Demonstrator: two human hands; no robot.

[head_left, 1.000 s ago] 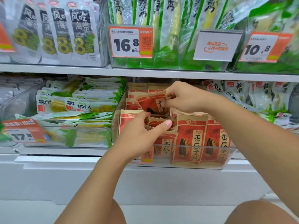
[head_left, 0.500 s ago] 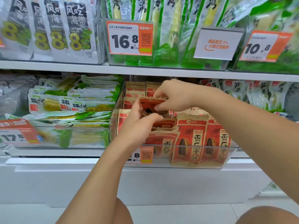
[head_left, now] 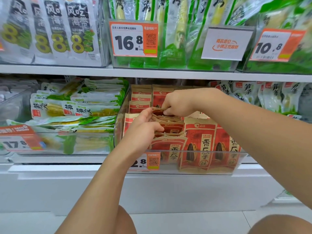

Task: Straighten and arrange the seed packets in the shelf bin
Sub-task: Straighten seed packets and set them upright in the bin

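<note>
The seed packets (head_left: 200, 142) — red and kraft-brown, printed with a dark sunflower seed — fill a clear shelf bin (head_left: 194, 168) on the lower shelf (head_left: 55, 162). Along the bin's front two packets stand upright side by side at the right, with a third beside them leaning a little. Behind these, in the middle, several packets lie tipped over and fanned, their brown top edges showing one above another. More stand in rows at the back left of the bin.

The right hand (head_left: 179, 103) reaches in from the right and its fingers (head_left: 166, 112) are curled down, pinching the top edge of one tipped packet (head_left: 159, 110) in the middle pile. The left hand (head_left: 143, 128) comes up from below, its fingers (head_left: 148, 114) lying nearly straight against the left side of the same pile, thumb stretched out over the packets in front — it presses rather than grips.

An orange price tag (head_left: 148, 160) hangs on the bin's front wall, partly hidden by the left wrist. To the left sits a bin of green and white bamboo shoot packs (head_left: 76, 110); to the right, more white packs (head_left: 273, 95). The upper shelf (head_left: 152, 73) carries green pouches (head_left: 175, 48), white seaweed bags (head_left: 77, 29) and a 16.8 price tag (head_left: 134, 39).
</note>
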